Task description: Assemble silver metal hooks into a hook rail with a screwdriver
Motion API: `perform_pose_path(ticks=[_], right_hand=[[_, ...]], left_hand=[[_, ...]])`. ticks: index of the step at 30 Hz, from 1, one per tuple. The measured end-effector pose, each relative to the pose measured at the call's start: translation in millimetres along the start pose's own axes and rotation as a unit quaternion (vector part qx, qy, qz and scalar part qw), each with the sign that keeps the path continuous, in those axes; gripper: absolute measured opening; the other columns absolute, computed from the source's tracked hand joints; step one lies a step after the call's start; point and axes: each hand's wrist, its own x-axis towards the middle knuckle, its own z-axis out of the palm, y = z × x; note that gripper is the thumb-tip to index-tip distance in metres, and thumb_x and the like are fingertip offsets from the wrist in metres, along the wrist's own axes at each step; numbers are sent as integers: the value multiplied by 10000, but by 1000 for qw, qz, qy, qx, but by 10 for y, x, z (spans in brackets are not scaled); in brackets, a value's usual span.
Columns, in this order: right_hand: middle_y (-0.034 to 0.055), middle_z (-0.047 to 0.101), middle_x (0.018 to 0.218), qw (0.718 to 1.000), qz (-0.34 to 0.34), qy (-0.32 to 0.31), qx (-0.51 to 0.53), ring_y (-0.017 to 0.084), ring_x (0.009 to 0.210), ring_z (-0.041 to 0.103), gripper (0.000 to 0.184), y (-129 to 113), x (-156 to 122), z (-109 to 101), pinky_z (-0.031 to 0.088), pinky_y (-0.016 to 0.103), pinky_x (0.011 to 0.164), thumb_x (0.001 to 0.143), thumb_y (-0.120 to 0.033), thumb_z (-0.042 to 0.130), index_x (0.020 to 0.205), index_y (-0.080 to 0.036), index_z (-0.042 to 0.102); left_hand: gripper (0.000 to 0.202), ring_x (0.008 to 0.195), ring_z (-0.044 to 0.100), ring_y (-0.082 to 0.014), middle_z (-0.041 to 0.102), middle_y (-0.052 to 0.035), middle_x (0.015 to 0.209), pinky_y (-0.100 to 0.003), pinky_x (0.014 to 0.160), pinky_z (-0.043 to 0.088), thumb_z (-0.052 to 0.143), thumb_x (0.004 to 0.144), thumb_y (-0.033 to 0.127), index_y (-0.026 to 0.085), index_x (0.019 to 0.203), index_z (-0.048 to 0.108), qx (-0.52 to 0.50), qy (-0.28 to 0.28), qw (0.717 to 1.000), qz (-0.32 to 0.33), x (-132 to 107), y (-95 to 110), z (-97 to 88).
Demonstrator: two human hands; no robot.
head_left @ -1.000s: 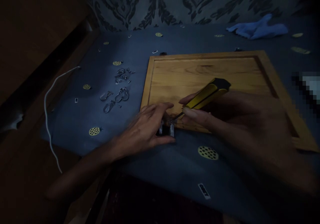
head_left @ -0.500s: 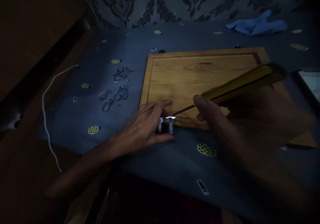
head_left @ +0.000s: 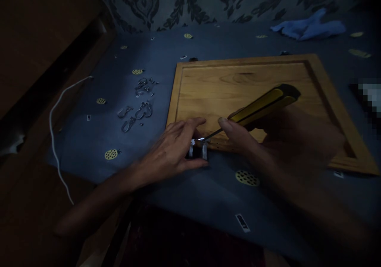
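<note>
My left hand [head_left: 169, 151] is curled round a small shiny metal bracket [head_left: 204, 152] at the near edge of a wooden board [head_left: 214, 100], thumb below it and fingers above. My right hand [head_left: 274, 142] is closed on a screwdriver [head_left: 263, 105] with a yellow and black handle. Its shaft slants down to the left, and the tip meets the top of the bracket. Whether a screw sits under the tip cannot be made out in the dim light. The bracket's left part is partly covered by my left fingers.
Metal clamps [head_left: 143, 110] and several loose screws lie on the dark blue patterned cloth [head_left: 178, 195] left of the board. A blue glove or rag [head_left: 309, 26] rests at the back right. A white cable [head_left: 53, 136] hangs over the left edge.
My right hand has shifted left with the screwdriver, whose handle now stands a bit steeper and whose tip has come onto the bracket. My left hand stays almost still.
</note>
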Motion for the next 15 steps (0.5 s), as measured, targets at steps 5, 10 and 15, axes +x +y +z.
perform_pose_path(ticks=[5, 10, 15], right_hand=[[-29, 611, 604, 996, -78, 21, -35, 163, 517, 589, 296, 24, 23, 22, 455, 314, 500, 942, -353, 683, 719, -268, 508], [-25, 625, 648, 999, -41, -3, 31, 175, 594, 633, 310, 44, 26, 23, 473, 316, 515, 912, -395, 727, 714, -260, 530], [-33, 762, 908, 978, 70, -64, 186, 182, 748, 741, 194, -14, 49, -28, 615, 320, 625, 874, -325, 777, 1045, -282, 697]], left_hand=[[760, 1247, 634, -309, 670, -122, 1270, -485, 1095, 504, 814, 868, 386, 196, 1458, 375, 0, 2, 1000, -1, 11, 30, -15], [741, 1273, 626, -318, 652, -130, 1327, -506, 1096, 505, 801, 880, 388, 219, 1454, 365, -1, -5, 1000, -9, 7, 33, -15], [738, 1293, 617, -330, 640, -138, 1359, -524, 1105, 505, 799, 878, 417, 224, 1443, 365, 1, -3, 1000, -6, 15, 30, -12]])
